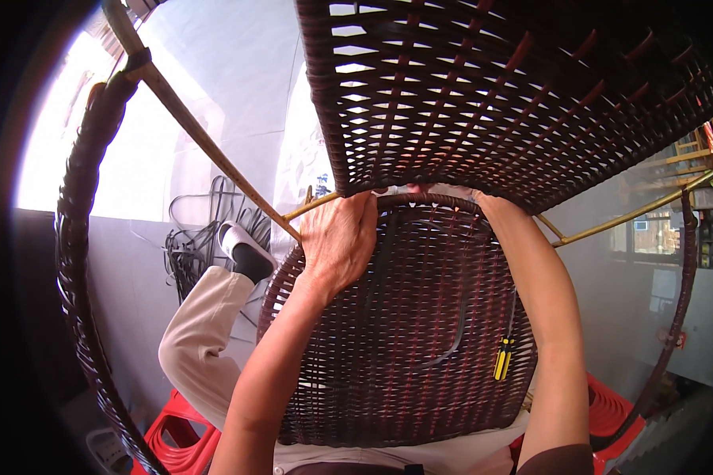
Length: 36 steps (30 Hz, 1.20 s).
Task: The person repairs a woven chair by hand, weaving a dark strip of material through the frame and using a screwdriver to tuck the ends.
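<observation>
A dark brown woven chair seat (388, 332) lies across my lap, with the woven back (467, 95) standing beyond it, both joined to a brass-coloured metal frame (190, 119). My left hand (337, 237) is curled over the junction of seat and back at centre-left; what its fingertips hold is hidden. My right hand (495, 206) reaches under the back's lower edge on the right, its fingers mostly hidden. A yellow-and-black screwdriver (503, 359) and a loose dark strip (451, 344) rest on the seat.
A red plastic stool (170, 431) is beneath me. My slippered foot (242, 249) is at left beside tangled flat strips (186, 261). Wrapped chair arms (83, 261) curve down on both sides. Wooden furniture (693, 150) stands at the far right.
</observation>
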Each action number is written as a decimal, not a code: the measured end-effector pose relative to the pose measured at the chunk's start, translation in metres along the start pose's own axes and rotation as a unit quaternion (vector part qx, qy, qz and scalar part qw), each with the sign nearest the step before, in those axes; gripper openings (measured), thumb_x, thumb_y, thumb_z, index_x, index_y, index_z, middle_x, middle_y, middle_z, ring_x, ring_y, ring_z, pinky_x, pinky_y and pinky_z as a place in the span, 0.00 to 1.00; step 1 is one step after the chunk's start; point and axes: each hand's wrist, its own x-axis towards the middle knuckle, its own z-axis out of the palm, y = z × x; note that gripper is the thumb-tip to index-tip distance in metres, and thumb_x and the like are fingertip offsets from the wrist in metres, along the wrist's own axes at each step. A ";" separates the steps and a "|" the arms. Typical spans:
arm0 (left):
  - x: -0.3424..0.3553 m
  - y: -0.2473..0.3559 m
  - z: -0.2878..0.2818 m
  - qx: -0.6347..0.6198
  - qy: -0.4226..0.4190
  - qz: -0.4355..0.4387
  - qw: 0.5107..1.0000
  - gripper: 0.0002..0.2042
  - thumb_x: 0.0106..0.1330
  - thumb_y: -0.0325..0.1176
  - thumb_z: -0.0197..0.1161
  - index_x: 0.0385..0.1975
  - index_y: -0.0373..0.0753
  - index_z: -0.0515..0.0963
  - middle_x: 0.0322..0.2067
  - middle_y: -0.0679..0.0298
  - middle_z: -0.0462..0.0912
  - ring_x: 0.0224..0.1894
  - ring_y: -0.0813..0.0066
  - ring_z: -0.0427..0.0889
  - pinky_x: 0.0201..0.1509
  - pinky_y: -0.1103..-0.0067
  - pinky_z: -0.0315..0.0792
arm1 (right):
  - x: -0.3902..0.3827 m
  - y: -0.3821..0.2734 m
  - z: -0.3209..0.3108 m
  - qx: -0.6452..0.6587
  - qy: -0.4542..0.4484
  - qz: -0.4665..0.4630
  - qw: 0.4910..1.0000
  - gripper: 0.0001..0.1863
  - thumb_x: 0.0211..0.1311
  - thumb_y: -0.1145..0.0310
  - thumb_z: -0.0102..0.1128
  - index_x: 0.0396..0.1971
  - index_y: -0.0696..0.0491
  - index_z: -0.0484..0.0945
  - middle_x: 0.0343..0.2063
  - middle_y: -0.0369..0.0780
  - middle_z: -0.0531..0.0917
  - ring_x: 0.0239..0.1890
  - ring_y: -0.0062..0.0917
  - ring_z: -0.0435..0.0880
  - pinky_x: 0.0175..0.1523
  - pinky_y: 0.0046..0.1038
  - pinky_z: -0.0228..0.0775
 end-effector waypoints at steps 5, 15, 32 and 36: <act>-0.003 -0.003 -0.002 0.016 0.001 -0.012 1.000 0.09 0.63 0.34 0.48 0.33 0.36 0.73 0.22 0.51 0.75 0.28 0.50 0.75 0.32 0.61 0.66 | 0.018 0.010 0.009 0.049 0.001 -0.022 0.999 0.14 0.66 0.61 0.42 0.41 0.55 0.71 0.35 0.33 0.75 0.36 0.18 0.74 0.43 0.21 0.69; 0.041 -0.011 0.050 -0.041 0.124 0.061 0.990 0.14 0.61 0.41 0.50 0.36 0.36 0.75 0.30 0.57 0.79 0.33 0.63 0.78 0.41 0.71 0.69 | 0.028 0.020 0.017 0.154 0.020 -0.049 0.987 0.13 0.66 0.62 0.42 0.40 0.54 0.71 0.35 0.32 0.75 0.36 0.18 0.73 0.44 0.20 0.69; 0.062 0.001 0.042 -0.046 0.188 0.168 0.967 0.19 0.47 0.32 0.68 0.40 0.35 0.74 0.35 0.54 0.76 0.37 0.59 0.76 0.39 0.69 0.71 | 0.025 -0.001 0.002 -0.517 -0.187 -0.035 0.834 0.25 0.53 0.59 0.57 0.50 0.53 0.67 0.40 0.39 0.77 0.38 0.25 0.77 0.41 0.25 0.74; 0.049 0.003 0.039 -0.047 0.185 0.152 0.970 0.23 0.45 0.35 0.69 0.42 0.35 0.72 0.36 0.54 0.76 0.39 0.58 0.75 0.43 0.66 0.70 | 0.018 -0.011 0.014 -0.628 -0.194 -0.055 0.752 0.31 0.49 0.51 0.61 0.52 0.50 0.67 0.43 0.37 0.76 0.43 0.26 0.75 0.49 0.30 0.71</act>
